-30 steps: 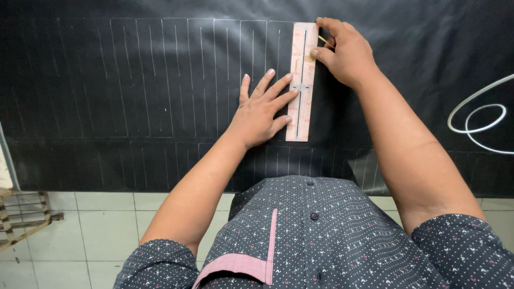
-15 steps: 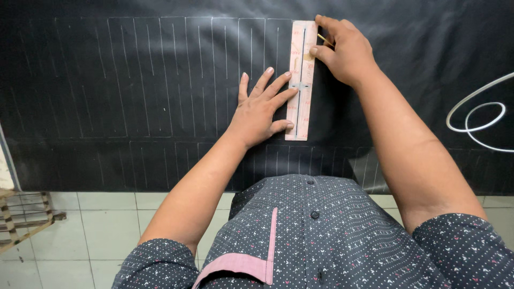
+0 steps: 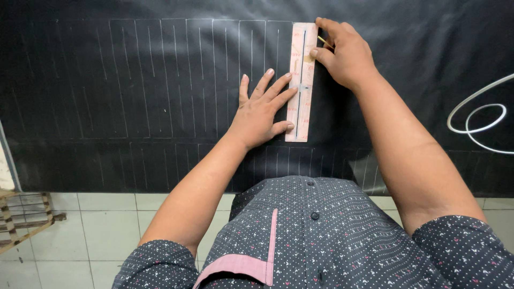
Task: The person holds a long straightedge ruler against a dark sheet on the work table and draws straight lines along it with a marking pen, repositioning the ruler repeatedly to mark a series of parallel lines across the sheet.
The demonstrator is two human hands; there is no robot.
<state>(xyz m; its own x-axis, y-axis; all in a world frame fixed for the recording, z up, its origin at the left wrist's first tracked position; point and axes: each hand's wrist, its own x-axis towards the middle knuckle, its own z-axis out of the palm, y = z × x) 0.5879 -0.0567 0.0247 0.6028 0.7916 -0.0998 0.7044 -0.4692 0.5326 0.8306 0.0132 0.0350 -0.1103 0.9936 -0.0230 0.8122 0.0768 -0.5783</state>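
Observation:
A pink slotted ruler lies upright on black fabric marked with rows of white chalk lines. My left hand presses flat on the cloth, fingers spread, fingertips holding the ruler's left edge. My right hand rests at the ruler's top right edge, fingers closed on a thin yellowish marking stick whose tip is mostly hidden by the fingers.
A white cord loops on the fabric at the right. The fabric's near edge hangs over a pale tiled floor. A small wooden frame stands on the floor at lower left.

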